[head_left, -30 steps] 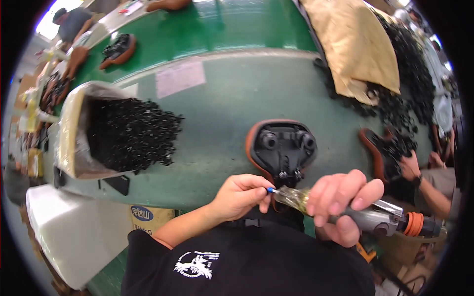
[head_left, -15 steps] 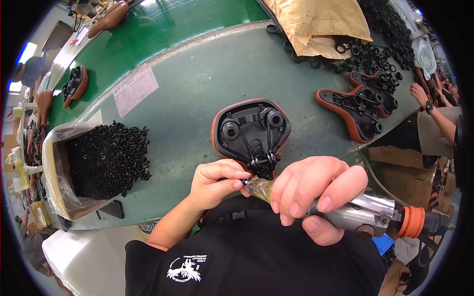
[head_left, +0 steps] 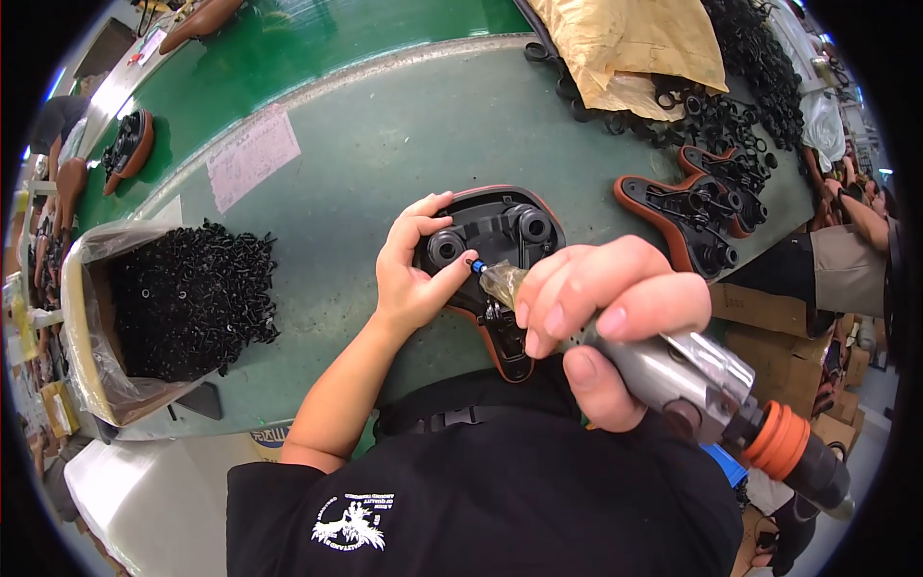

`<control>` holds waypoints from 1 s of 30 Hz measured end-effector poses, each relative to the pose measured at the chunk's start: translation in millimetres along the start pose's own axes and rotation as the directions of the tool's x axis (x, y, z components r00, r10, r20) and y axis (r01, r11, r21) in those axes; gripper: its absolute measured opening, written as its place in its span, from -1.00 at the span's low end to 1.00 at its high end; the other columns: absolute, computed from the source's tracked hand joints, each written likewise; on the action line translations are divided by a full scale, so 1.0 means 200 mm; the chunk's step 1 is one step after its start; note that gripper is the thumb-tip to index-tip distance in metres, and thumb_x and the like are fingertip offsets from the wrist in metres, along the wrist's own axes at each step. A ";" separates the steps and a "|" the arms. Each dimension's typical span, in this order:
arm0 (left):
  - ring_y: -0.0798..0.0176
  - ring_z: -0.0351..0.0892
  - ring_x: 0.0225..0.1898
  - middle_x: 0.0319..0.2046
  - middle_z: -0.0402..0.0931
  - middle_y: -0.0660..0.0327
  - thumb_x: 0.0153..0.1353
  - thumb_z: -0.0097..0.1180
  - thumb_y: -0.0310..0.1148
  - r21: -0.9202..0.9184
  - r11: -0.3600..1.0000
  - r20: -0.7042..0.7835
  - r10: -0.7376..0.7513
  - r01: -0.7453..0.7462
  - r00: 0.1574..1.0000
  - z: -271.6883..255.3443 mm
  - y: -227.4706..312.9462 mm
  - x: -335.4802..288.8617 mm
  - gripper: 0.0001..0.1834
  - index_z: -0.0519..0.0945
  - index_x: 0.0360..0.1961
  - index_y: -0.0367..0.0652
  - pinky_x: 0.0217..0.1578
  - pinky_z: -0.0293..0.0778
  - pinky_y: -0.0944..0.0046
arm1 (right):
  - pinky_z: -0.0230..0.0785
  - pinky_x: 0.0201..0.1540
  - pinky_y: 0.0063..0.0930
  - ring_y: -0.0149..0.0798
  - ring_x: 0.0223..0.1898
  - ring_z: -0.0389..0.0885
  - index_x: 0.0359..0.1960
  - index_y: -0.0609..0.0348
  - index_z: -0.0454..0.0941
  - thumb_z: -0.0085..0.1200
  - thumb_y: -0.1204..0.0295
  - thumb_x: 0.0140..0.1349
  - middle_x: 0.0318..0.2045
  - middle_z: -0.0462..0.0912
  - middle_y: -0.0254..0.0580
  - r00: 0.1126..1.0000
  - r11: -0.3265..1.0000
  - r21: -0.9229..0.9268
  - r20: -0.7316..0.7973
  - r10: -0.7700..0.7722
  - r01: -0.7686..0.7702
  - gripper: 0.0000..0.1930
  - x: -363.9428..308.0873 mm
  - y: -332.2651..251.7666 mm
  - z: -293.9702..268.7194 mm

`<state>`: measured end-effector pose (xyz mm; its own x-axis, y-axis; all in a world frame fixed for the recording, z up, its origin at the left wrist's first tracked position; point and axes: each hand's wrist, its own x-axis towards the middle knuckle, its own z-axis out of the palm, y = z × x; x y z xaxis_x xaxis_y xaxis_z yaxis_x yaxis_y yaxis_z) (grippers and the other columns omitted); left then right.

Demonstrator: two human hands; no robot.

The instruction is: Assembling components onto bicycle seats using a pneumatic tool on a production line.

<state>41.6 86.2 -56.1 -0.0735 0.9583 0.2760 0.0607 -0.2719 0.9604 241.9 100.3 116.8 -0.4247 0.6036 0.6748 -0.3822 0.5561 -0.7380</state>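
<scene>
A bicycle saddle (head_left: pixel 488 207) lies upside down on the bench, its black underside with two round spring pieces up and its brown rim showing. My left hand (head_left: pixel 409 264) is closed around the saddle's left edge, thumb over the underside. A silver air screwdriver (head_left: pixel 694 377) with orange rings is gripped in my right hand (head_left: pixel 615 303). Its blue tip (head_left: pixel 478 266) points at the saddle beside my left thumb. A small dark piece shows at that tip, too small to name for certain. My right fingers hide part of the saddle.
A plastic-lined box (head_left: pixel 88 332) of black screws stands left. More upturned saddles (head_left: pixel 663 207) lie right, near loose black rings (head_left: pixel 740 125) and a brown paper bag (head_left: pixel 635 43). A paper sheet (head_left: pixel 252 162) lies on the bench. Another person (head_left: pixel 846 255) is at far right.
My left hand has moved up from the screwdriver's tip to the saddle's left edge. The screwdriver has swung, its tip now over the saddle. The saddle's nose is now more exposed.
</scene>
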 end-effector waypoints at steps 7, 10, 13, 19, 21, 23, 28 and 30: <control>-0.10 0.55 0.26 -0.09 0.74 0.13 -0.06 0.46 -0.45 0.055 0.993 -0.080 0.111 -0.106 0.991 0.01 0.00 0.01 -0.58 0.64 -0.11 -0.20 0.40 0.31 -0.11 | 0.60 -0.09 -0.10 -0.24 -0.30 0.62 0.05 0.11 0.28 0.09 0.67 0.32 -0.11 0.51 0.00 0.991 0.994 -0.036 0.086 0.106 -0.103 -0.65 0.05 0.11 0.07; -0.10 0.56 0.24 -0.11 0.74 0.14 -0.08 0.48 -0.43 0.091 0.988 -0.119 0.133 -0.123 0.984 0.03 0.02 0.01 -0.58 0.64 -0.14 -0.19 0.35 0.37 -0.09 | 0.59 -0.07 -0.09 -0.23 -0.30 0.61 0.04 0.12 0.29 0.08 0.69 0.31 -0.13 0.52 0.02 0.974 0.983 -0.138 0.171 0.147 -0.124 -0.65 0.08 0.13 0.10; -0.14 0.59 0.22 -0.12 0.72 0.17 -0.08 0.48 -0.38 0.104 0.988 -0.144 0.127 -0.112 0.981 0.01 0.02 0.00 -0.63 0.66 -0.20 -0.17 0.25 0.47 -0.05 | 0.59 -0.07 -0.12 -0.22 -0.30 0.61 0.00 0.13 0.30 0.09 0.71 0.29 -0.17 0.53 0.02 0.955 0.972 -0.191 0.237 0.178 -0.134 -0.66 0.09 0.18 0.15; -0.14 0.61 0.20 -0.10 0.72 0.15 -0.11 0.47 -0.38 0.103 0.991 -0.168 0.100 -0.083 0.981 0.00 0.01 -0.01 -0.60 0.65 -0.19 -0.18 0.23 0.49 -0.04 | 0.61 -0.20 -0.17 -0.18 -0.39 0.64 -0.16 0.12 0.36 0.14 0.71 0.18 -0.32 0.60 -0.06 0.943 0.960 -0.219 0.246 0.225 -0.172 -0.71 0.11 0.27 0.24; -0.14 0.61 0.21 -0.09 0.71 0.12 -0.14 0.48 -0.38 0.080 0.987 -0.195 0.150 -0.137 0.969 0.00 0.00 -0.01 -0.58 0.63 -0.20 -0.20 0.23 0.48 -0.06 | 0.61 -0.20 -0.18 -0.19 -0.39 0.64 -0.23 0.14 0.38 0.13 0.72 0.18 -0.35 0.61 -0.08 0.927 0.944 -0.246 0.250 0.281 -0.220 -0.76 0.13 0.29 0.25; -0.14 0.61 0.21 -0.04 0.71 0.08 -0.14 0.48 -0.38 0.072 0.988 -0.213 0.151 -0.138 0.965 0.00 0.01 -0.01 -0.58 0.62 -0.20 -0.22 0.25 0.48 -0.06 | 0.65 -0.25 -0.31 -0.17 -0.40 0.73 -0.29 0.18 0.46 0.15 0.76 0.03 -0.44 0.66 -0.11 0.960 0.956 -0.207 0.149 0.239 -0.206 -0.74 0.12 0.35 0.26; -0.14 0.56 0.25 0.11 0.65 0.02 -0.01 0.51 -0.33 0.136 0.982 -0.171 0.154 -0.132 0.973 -0.02 0.01 -0.04 -0.56 0.62 -0.12 -0.22 0.29 0.45 -0.08 | 0.63 -0.01 -0.17 -0.12 -0.26 0.76 -0.08 0.19 0.49 0.18 0.72 0.11 -0.28 0.75 0.10 0.949 0.943 -0.241 0.161 0.272 -0.229 -0.66 0.13 0.30 0.26; -0.16 0.53 0.29 0.13 0.62 -0.02 -0.07 0.55 -0.27 0.202 0.970 -0.074 0.153 -0.135 0.985 -0.07 0.03 -0.09 -0.46 0.61 -0.08 -0.25 0.31 0.42 -0.09 | 0.64 -0.10 -0.22 -0.23 -0.41 0.73 -0.04 0.17 0.46 0.19 0.69 0.17 -0.14 0.75 0.21 0.952 0.962 -0.142 0.167 0.256 -0.234 -0.67 0.11 0.22 0.27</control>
<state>28.9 65.5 -54.3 -0.1368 0.8964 0.4215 0.2701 -0.3757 0.8865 171.1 107.4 98.3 -0.6392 0.6218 0.4526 -0.1515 0.4752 -0.8667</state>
